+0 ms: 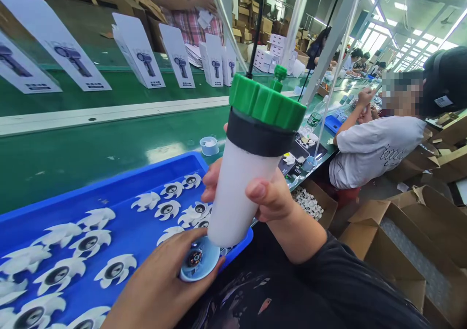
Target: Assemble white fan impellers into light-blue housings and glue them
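Note:
My right hand (273,197) is wrapped round a thick white dispensing barrel (237,192) with a black collar and a green ribbed cap. A black hose (256,27) rises from the cap. The barrel tilts down to the left, and its lower end overlaps the rim of a light-blue round housing (207,261). I cannot tell whether they touch. My left hand (164,275) grips this housing between thumb and fingers; a dark round part with small copper-coloured spots shows inside. Beneath lies a blue tray (146,168) with several white fan impellers (116,269).
White boxes with printed fans (146,61) stand along the green conveyor (120,124). A small clear cup (209,145) sits behind the tray. To the right, a seated co-worker (379,144) is near open cartons (386,251). Another person (182,3) stands across the line. Metal posts rise ahead.

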Demonstrator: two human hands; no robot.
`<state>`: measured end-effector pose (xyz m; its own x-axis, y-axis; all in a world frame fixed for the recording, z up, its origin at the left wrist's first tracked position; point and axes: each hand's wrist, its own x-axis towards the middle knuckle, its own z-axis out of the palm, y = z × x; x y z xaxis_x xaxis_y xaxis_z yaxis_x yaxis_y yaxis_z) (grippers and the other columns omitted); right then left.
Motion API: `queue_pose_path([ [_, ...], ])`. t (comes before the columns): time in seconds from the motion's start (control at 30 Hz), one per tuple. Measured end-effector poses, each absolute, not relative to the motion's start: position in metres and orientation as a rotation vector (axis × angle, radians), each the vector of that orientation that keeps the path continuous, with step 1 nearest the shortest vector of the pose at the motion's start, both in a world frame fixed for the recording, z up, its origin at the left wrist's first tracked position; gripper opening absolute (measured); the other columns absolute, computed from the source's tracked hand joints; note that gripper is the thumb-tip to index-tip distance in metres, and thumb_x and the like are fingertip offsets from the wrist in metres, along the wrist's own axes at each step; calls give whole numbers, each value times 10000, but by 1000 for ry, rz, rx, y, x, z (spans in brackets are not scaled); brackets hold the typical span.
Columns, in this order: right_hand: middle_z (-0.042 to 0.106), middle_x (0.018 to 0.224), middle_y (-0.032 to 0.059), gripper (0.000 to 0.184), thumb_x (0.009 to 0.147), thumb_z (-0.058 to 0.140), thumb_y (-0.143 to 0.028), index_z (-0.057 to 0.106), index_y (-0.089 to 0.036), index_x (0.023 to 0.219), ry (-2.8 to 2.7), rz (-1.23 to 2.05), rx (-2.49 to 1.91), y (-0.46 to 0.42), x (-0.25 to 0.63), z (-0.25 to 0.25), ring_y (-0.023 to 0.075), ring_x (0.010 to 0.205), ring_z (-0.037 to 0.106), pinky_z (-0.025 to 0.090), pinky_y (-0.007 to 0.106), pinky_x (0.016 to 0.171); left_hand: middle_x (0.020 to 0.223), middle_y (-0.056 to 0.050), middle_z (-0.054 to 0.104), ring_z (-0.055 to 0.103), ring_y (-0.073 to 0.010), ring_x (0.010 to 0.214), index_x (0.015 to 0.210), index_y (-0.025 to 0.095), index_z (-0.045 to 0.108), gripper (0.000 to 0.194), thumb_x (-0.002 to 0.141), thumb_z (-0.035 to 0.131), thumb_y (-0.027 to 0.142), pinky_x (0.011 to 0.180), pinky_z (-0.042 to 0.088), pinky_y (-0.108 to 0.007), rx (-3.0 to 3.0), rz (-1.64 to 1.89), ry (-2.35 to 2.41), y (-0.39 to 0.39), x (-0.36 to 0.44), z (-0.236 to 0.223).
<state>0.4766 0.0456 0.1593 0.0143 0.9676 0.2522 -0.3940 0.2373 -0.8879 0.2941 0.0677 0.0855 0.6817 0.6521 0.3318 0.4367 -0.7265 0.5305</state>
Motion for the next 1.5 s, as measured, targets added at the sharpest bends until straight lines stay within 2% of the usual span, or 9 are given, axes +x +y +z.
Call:
queue_pose_path([
  [0.2, 606, 859, 25, 565, 604, 697, -694, 614, -212, 888, -1051, 1118, -738, 42, 468, 165, 163, 718, 627, 581, 329, 685, 870, -60, 707, 684, -204, 759, 1002, 174, 558, 192, 834, 513, 255, 666, 544, -303, 2532, 768, 716, 55, 299, 98],
  [0.3, 611, 849, -10, 459, 679, 701, -649, 616, -225, 834, -1017, 1027, -711, 40, 461, 172, 120, 697, 623, 559, 263, 647, 919, -87, 702, 680, -216, 853, 1032, 144, 545, 214, 833, 536, 221, 741, 545, -327, 2515, 884, 704, 52, 304, 102],
  [0.43, 613, 794, -36, 382, 721, 720, -583, 621, -270, 917, -1079, 1012, -669, 39, 456, 179, 121, 680, 616, 541, 264, 624, 932, -62, 701, 676, -210, 866, 1039, 168, 536, 246, 813, 587, 251, 746, 544, -326, 2403, 1039, 699, 50, 307, 100],
  [0.53, 634, 761, -44, 541, 629, 805, -551, 597, -294, 1057, -1050, 1083, -666, 39, 452, 183, 146, 647, 615, 533, 298, 607, 870, -44, 686, 667, -197, 807, 967, 184, 544, 199, 790, 599, 255, 702, 539, -314, 2311, 1093, 703, 48, 309, 99],
  [0.6, 633, 740, -50, 583, 586, 823, -568, 591, -291, 1043, -1009, 1081, -700, 39, 449, 186, 147, 613, 604, 524, 308, 589, 831, -44, 674, 657, -197, 771, 925, 186, 545, 172, 781, 594, 265, 672, 535, -316, 2285, 1105, 697, 48, 310, 98],
  [0.87, 613, 724, -46, 634, 586, 717, -735, 571, -305, 1027, -1060, 1001, -689, 44, 445, 184, 159, 577, 588, 515, 346, 553, 830, -57, 672, 655, -212, 779, 921, 187, 544, 172, 777, 574, 277, 676, 537, -337, 2245, 1129, 704, 50, 312, 97],
  [1.17, 601, 751, -41, 566, 620, 712, -715, 596, -325, 1014, -1149, 982, -725, 48, 446, 185, 133, 594, 597, 522, 317, 554, 863, -61, 680, 662, -220, 823, 956, 186, 549, 205, 778, 586, 280, 715, 542, -347, 2228, 1111, 693, 51, 309, 95],
  [1.37, 582, 754, -12, 682, 656, 521, -855, 506, -329, 1089, -1200, 869, -881, 48, 444, 185, 166, 582, 586, 508, 343, 544, 832, -50, 662, 653, -214, 798, 914, 188, 545, 162, 774, 585, 260, 702, 536, -339, 2211, 1100, 704, 49, 310, 96],
  [1.5, 574, 766, 2, 726, 638, 525, -864, 526, -305, 1102, -1210, 870, -944, 50, 447, 186, 182, 612, 605, 510, 337, 556, 1004, -66, 672, 659, -231, 895, 1091, 206, 515, 412, 716, 675, 267, 718, 538, -335, 2106, 923, 749, 49, 305, 102],
])
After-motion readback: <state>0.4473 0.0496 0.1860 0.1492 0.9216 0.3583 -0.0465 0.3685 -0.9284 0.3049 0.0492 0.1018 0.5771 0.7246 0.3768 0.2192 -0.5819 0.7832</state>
